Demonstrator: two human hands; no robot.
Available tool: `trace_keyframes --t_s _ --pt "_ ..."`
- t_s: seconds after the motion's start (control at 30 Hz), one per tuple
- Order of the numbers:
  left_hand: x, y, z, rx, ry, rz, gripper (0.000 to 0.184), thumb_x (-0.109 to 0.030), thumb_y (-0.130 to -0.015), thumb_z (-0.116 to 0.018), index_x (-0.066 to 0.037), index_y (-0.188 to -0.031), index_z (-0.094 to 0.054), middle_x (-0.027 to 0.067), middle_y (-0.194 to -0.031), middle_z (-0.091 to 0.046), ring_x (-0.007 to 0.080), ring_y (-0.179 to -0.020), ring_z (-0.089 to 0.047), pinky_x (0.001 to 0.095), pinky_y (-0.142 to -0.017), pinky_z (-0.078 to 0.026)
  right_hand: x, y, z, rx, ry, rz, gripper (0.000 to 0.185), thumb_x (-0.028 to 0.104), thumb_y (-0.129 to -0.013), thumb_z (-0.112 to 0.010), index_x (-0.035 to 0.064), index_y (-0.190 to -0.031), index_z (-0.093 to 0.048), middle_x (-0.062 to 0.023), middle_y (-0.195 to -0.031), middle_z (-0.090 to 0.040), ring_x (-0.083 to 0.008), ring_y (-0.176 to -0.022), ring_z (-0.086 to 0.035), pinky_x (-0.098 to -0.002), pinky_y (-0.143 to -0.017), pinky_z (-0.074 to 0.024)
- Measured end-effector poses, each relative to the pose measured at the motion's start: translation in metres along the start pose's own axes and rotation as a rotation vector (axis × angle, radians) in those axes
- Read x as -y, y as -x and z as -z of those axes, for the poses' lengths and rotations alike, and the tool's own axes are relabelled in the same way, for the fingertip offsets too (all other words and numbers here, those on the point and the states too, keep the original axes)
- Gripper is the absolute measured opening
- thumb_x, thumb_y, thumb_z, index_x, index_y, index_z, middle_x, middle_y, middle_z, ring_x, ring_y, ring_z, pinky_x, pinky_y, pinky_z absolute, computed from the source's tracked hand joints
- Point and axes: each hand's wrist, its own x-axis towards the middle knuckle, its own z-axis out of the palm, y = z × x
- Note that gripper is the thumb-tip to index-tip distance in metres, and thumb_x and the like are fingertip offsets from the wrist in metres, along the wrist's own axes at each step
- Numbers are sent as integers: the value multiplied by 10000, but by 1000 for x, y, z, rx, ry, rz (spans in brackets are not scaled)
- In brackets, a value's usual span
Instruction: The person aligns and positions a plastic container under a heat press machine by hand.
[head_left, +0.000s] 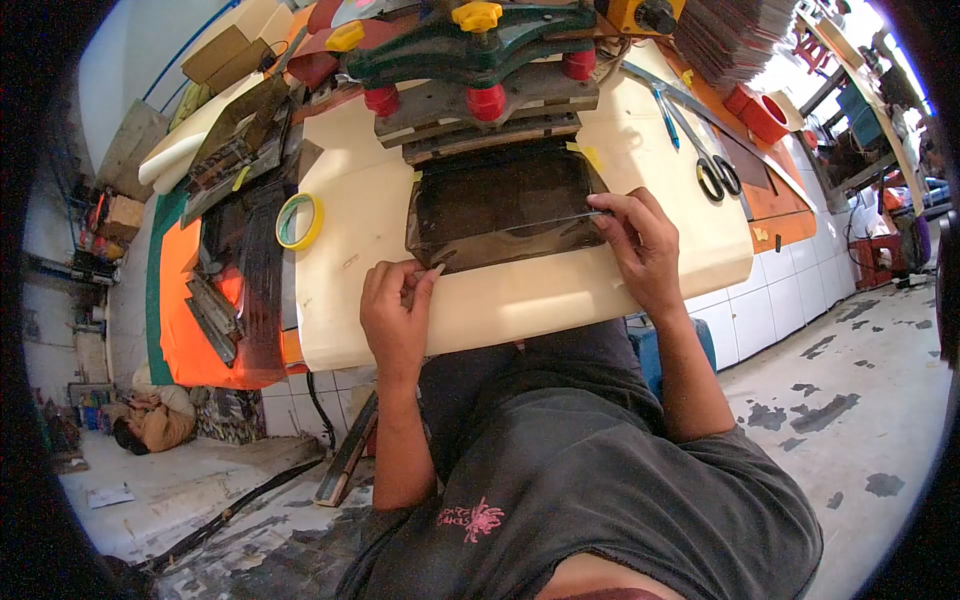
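Note:
A dark, see-through sheet (500, 215) lies on the cream work surface, its far edge at the plates of a green press (470, 45). My left hand (397, 312) is closed at the sheet's near left corner, thumb and forefinger pinched together on it. At the right side, my right hand (638, 245) pinches the sheet's edge between thumb and fingers. A pale line crosses the sheet toward that pinch; whether it is a fold or an edge I cannot tell. Small yellow tape pieces (592, 157) show near the sheet's far corners.
A yellow tape roll (300, 221) sits left on the cream surface (350, 170). Scissors (717, 173), a blue pen (664, 118) and a steel ruler (690, 100) lie right. Metal pieces (213, 318) rest on orange material. Another person (160, 420) is on the floor at left.

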Motion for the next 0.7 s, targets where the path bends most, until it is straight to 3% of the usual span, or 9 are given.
trace_keyframes --t_s 0.57,0.7 --pt "-2 0 0 -4 -7 -2 247 -156 -904 -821 35 -1003 -699 133 -915 -660 274 -803 -670 389 -741 -549 -3 0 -1 -15 -21 19 221 31 -933 -757 68 -1150 -762 -95 -851 -601 -217 -733 -595 -335 -670 -486" --pt "-5 0 -1 -43 22 -15 193 -156 -910 -803 7 -961 -713 104 -846 -609 266 -781 -609 393 -709 -494 -3 0 -1 -10 -33 10 222 33 -933 -757 67 -1152 -762 -94 -851 -599 -217 -737 -593 -334 -674 -486"
